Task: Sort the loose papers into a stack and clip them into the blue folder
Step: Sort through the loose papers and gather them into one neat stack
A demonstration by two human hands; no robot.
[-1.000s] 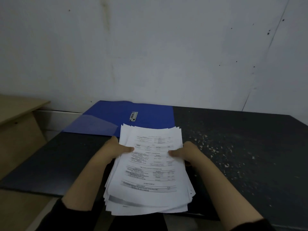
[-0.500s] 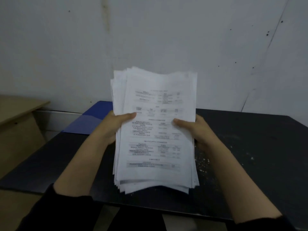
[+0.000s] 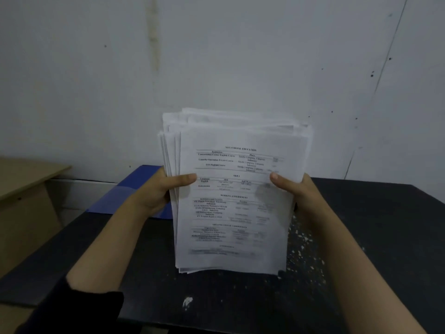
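Observation:
A thick stack of printed white papers stands upright on its lower edge on the black table. Its top edges are uneven and fanned. My left hand grips the stack's left side, thumb across the front sheet. My right hand grips the right side the same way. The blue folder lies open on the table behind the stack, at the back left; most of it, including its clip, is hidden by the papers and my left hand.
A grey wall rises right behind the table. A wooden desk stands to the left, lower and apart. White specks and chips mark the table surface to the right of the stack.
The stack went from lying flat in my hands to being lifted upright, then lowered so its bottom edge rests on the table. Both hands kept their grip.

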